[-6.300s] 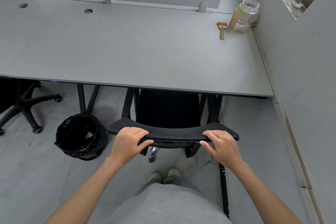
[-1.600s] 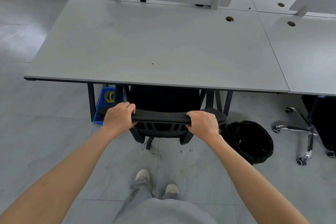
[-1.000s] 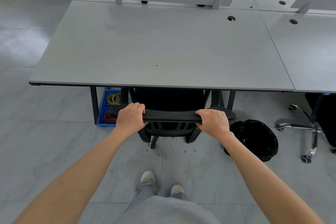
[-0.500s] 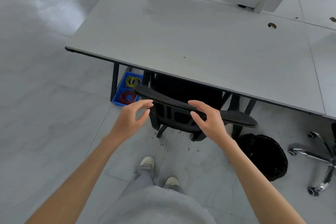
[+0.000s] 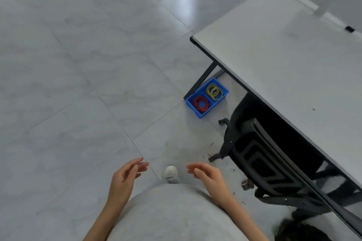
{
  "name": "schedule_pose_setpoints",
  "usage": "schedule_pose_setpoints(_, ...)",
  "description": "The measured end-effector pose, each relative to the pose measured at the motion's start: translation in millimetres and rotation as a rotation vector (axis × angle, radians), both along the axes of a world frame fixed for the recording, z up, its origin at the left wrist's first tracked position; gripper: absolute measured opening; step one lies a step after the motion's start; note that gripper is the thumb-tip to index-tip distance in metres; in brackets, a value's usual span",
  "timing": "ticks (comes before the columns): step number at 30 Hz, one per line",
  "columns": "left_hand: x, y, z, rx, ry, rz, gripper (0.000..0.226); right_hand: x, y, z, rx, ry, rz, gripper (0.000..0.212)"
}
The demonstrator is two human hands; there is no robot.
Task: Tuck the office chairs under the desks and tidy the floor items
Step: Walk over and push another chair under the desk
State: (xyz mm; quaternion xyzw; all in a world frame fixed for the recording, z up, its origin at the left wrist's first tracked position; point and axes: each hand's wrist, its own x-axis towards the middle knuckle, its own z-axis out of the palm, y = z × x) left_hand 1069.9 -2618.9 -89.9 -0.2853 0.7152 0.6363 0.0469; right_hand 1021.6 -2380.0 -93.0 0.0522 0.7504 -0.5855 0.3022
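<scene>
Office chair (image 5: 274, 162) sits tucked under desk (image 5: 293, 68) right of both hands, left hand (image 5: 125, 177) and right hand (image 5: 207, 177) loosely spread, holding nothing; next probably reach ahead-right for blue bin (image 5: 206, 97).

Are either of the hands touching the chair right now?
Apart. The head view shows both the left hand and right hand open over bare floor, clear of the chair.

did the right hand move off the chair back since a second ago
Yes. The right hand has let go of the chair and pulled back from the desk, open and holding nothing.
</scene>
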Motion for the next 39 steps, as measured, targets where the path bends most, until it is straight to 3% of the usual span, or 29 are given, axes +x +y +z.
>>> schedule_pose_setpoints(12,-227,-92,42,0.031,0.279,0.036,0.027,-181,-73,-5,0.098,0.043,0.092,0.03)
schedule_pose_setpoints(17,-317,-138,23,0.028,0.197,0.111,0.022,-307,-142,-12,0.057,0.1,0.182,0.032)
schedule_pose_setpoints(27,-446,-225,12,-0.057,0.08,0.336,0.028,-584,-277,35,-0.133,0.292,0.11,0.031)
schedule_pose_setpoints(34,-647,-307,-6,-0.094,0.09,0.111,0.026,-712,-317,0,-0.066,0.24,-0.02,0.029)
schedule_pose_setpoints(39,-835,-321,24,-0.059,0.179,-0.195,0.021,-773,-311,-7,0.039,0.16,-0.282,0.029)
